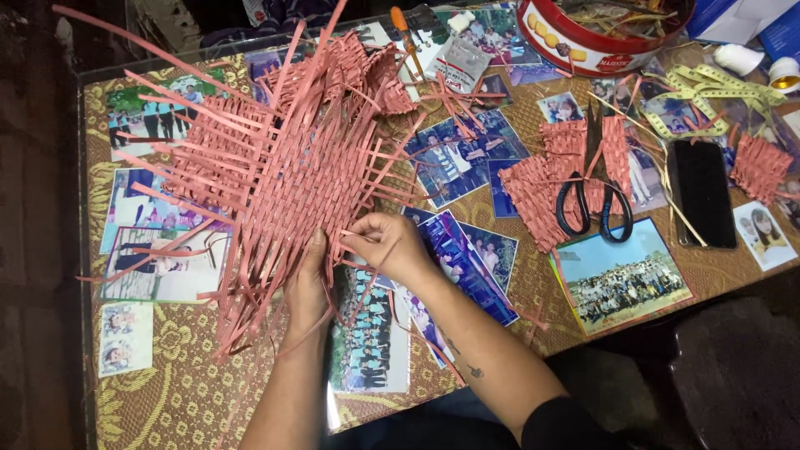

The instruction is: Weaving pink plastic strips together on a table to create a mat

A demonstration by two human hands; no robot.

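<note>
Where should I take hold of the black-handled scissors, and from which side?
Grip the scissors by the two black loop handles, coming from the near table edge. The loops point toward the person and lie free, while the blades point away and run up between small pink woven pieces. Both hands, left hand and right hand, are on the big pink woven mat.

One scissors (593, 204), one phone (704, 193)

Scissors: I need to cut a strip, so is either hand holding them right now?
No, the scissors lie on small woven pieces on the table, while both hands grip the large pink woven mat.
</note>
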